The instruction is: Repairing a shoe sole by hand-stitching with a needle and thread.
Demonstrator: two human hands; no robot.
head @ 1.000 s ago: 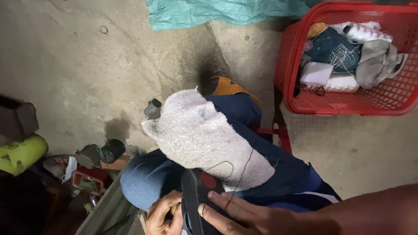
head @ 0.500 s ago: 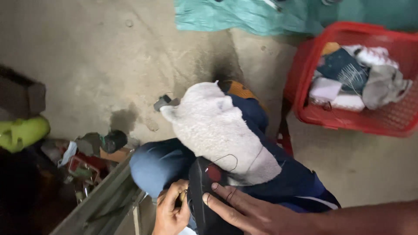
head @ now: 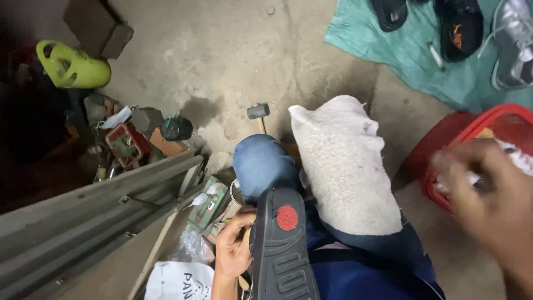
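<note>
In the head view, your left hand (head: 233, 250) has its fingers closed round the edge of the black shoe sole (head: 283, 250), tread up with a red round mark, at the bottom centre of the frame beside your knee. Your right hand (head: 488, 205) is blurred at the right edge by the red basket (head: 444, 166); whether its fingers grip anything you cannot tell. The shoe is held ready, but nothing shows any repair started, and the hammer (head: 258, 114) lies untouched on the floor.

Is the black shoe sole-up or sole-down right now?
Sole-up: the black shoe shows its tread and a red round patch, steadied by the left hand.
</note>
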